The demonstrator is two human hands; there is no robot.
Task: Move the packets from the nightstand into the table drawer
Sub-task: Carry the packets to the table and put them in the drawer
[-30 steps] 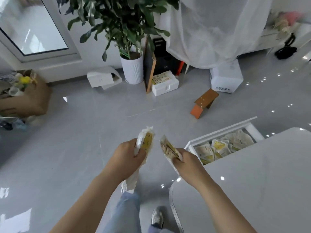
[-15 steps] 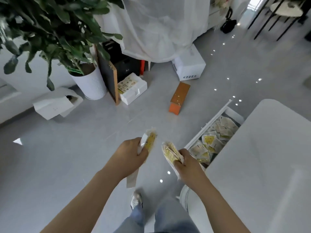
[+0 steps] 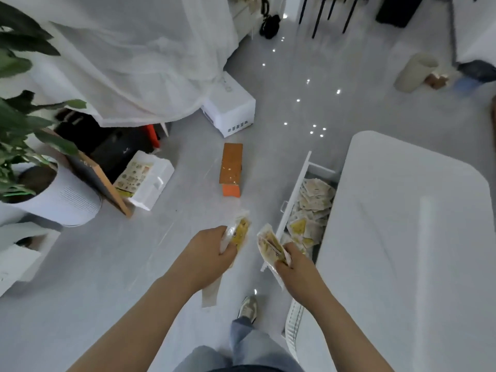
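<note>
Two hands are showing. The left hand (image 3: 208, 253) is gripping one bundle of packets (image 3: 239, 232), and the right hand (image 3: 294, 267) is gripping a second bundle (image 3: 268, 247); the packets within each are too blurred to count. One open drawer (image 3: 292, 194) is holding a heap of packets (image 3: 314, 200), well over a dozen. One tabletop (image 3: 402, 237), one potted plant (image 3: 67, 200), one orange stool (image 3: 230, 167), one foam box (image 3: 150, 181) and one vented white box (image 3: 230, 114) are also showing.

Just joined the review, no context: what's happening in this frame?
A person's left hand grips the left bunch of packets; the right hand grips the right bunch. The table drawer stands open with loose packets already inside. Neither bunch is in yet; the right bunch is close to the drawer's front.
</note>
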